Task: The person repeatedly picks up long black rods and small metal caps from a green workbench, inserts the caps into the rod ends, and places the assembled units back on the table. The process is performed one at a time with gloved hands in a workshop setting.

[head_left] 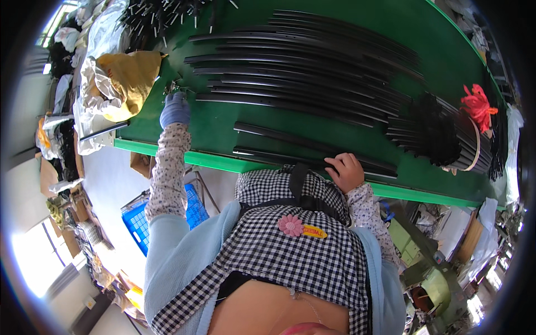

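My left hand [175, 110], in a blue-purple glove, reaches to a small heap of thin metal pieces [175, 87] on the green table. Its fingertips are down at the heap and hidden, so I cannot tell what is between them. Bare and with its fingers apart, my right hand [347, 170] lies over the near black strips at the table's front edge. One long black strip [279, 133] and another [268, 153] lie there, passing by the right hand. Beyond them, several long, slim black strips [290, 72] are spread side by side.
A yellow and white sack [134, 84] stands left of the metal pieces. Black pieces with pale tips [167, 17] are heaped at the far left. On the right lie bundled black strips [469, 134] with a tie and a red tuft [479, 106]. Below the table is a blue crate [137, 226].
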The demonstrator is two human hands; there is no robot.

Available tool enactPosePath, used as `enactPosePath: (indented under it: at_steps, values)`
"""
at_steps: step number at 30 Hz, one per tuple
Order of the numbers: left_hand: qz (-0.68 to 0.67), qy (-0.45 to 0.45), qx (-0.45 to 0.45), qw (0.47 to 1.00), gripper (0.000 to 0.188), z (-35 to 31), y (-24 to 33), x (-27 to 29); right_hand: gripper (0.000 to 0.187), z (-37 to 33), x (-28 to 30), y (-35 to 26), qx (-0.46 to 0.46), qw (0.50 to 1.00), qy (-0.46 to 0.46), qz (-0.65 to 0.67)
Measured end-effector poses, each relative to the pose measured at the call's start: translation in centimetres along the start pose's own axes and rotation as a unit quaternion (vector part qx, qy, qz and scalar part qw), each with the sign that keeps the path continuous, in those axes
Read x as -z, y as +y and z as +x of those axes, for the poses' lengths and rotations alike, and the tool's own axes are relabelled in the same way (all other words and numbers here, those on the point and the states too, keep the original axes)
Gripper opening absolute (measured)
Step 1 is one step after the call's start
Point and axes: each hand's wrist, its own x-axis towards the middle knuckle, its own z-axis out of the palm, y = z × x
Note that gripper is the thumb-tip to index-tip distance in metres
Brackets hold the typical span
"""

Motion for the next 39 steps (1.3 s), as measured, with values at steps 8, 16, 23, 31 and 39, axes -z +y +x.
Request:
enactPosePath:
  at_steps: [8, 16, 23, 31, 39]
  values:
    - [-0.726, -0.091, 0.08, 0.676, 0.011, -5.8, 7.5, 2.4, 0.026, 0.9, -1.0, -0.3, -0.095, 0.995, 0.011, -0.01]
    - [-0.79, -0.347, 0.006, 0.506, 0.014, -14.6, 18.8, 3.6, 0.034, 8.1, -1.9, -7.0, -0.254, 0.691, -0.02, 0.676]
    - [-0.829, -0.309, 0.144, 0.442, 0.015, -13.7, 18.1, 0.5, 0.041, 11.8, -4.7, -7.8, -0.285, 0.621, -0.034, 0.729]
    - [-0.714, -0.052, 0.054, 0.696, 0.01, -8.1, 16.5, -2.4, 0.047, 14.9, -7.9, -7.6, -0.333, 0.715, -0.011, 0.614]
    - [-0.815, -0.341, 0.078, 0.462, 0.025, -13.3, 18.9, -0.4, 0.025, 12.3, -5.0, -7.0, -0.227, 0.807, 0.073, 0.54]
